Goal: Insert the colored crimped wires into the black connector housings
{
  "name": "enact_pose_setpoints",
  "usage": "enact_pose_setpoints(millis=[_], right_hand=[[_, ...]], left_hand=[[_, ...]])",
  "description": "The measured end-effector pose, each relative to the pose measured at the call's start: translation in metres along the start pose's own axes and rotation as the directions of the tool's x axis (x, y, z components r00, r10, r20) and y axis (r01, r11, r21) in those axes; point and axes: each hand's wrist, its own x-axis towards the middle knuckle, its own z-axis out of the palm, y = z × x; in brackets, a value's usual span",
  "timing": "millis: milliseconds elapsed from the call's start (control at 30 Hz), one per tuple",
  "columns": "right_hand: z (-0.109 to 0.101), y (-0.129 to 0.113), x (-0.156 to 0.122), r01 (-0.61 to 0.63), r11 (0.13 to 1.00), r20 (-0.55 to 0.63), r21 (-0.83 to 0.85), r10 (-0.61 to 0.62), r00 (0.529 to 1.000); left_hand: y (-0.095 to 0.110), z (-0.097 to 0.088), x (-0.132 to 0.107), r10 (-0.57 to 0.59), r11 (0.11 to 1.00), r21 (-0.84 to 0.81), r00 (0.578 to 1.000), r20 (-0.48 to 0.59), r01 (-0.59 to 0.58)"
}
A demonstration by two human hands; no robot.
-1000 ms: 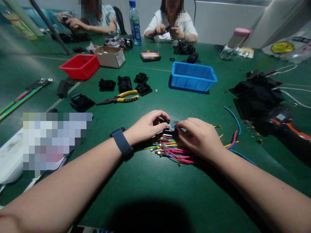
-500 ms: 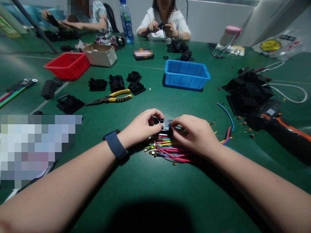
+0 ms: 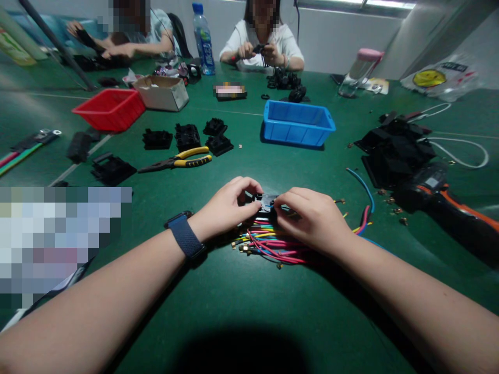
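Between my hands, just above the green table, is a small black plastic part (image 3: 267,200), mostly hidden by fingers. My left hand (image 3: 234,200), with a dark blue watch band (image 3: 185,238) at the wrist, grips its left end between thumb and fingers. At the right end, my right hand (image 3: 314,213) is closed in a pinch; a bit of thin blue wire shows by its fingertips. Under and in front of the hands lies a bundle of coloured wires (image 3: 278,254), red, yellow, blue and green, with brass-coloured terminals.
Yellow-handled pliers (image 3: 191,157) and several black plastic parts (image 3: 187,136) lie ahead on the left. A red bin (image 3: 111,111), cardboard box (image 3: 166,96) and blue bin (image 3: 298,127) stand farther back. An orange-black power tool (image 3: 448,202) lies right. Two people sit opposite.
The view has tipped slightly, so the far things sit a little lower. Both my hands keep almost the same hold on the black part. The person at upper left has shifted their hands.
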Motion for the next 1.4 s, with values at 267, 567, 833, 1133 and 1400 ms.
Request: enact_pose_setpoints(millis=[267,567,833,1133,1400], right_hand=[[0.002,-0.001,0.001,-0.036,0.998,-0.037,0.042,0.038,0.999],[-0.028,0.010,0.007,-0.015,0.973,0.230,0.229,-0.039,0.972],[-0.038,0.015,0.011,0.044,0.967,0.147,0.249,-0.083,0.986],[-0.022,0.030,0.012,-0.072,0.938,0.220,0.339,-0.005,0.975],[-0.013,0.022,0.015,0.032,0.912,0.160,0.409,-0.106,0.981]], left_hand=[[-0.002,-0.001,0.000,0.000,1.000,0.003,1.000,0.008,0.000],[0.002,-0.010,-0.005,0.045,0.998,0.037,0.998,0.040,-0.047],[0.004,-0.015,-0.008,0.248,0.953,0.177,0.969,0.004,-0.245],[0.004,-0.014,-0.009,0.263,0.936,0.236,0.964,0.031,-0.263],[0.003,-0.013,-0.010,0.223,0.948,0.226,0.974,0.038,-0.225]])
